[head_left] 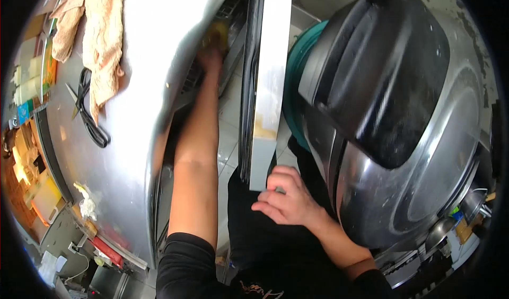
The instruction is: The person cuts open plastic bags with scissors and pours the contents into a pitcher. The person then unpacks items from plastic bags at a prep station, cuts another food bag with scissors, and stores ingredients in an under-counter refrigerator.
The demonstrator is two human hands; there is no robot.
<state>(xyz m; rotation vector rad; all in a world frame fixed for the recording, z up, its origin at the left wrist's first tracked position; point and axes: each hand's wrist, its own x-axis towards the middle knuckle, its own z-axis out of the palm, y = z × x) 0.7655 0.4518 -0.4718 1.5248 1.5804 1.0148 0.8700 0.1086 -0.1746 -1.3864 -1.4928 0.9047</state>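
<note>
My left arm reaches under the edge of the steel counter into a dark, open compartment. Down inside it, my left hand is dim and blurred beside a yellow item; its fingers cannot be made out. The compartment's door, white-edged with a black seal, stands open between my arms. At the door's near corner is my right hand, its fingers curled against the edge. Wire racks show faintly in the compartment.
Orange-brown cloths and black-handled scissors lie on the counter, with a crumpled white scrap farther along. Right of the door stand a teal tub and a large steel container with a black lid. Pale tiles cover the floor.
</note>
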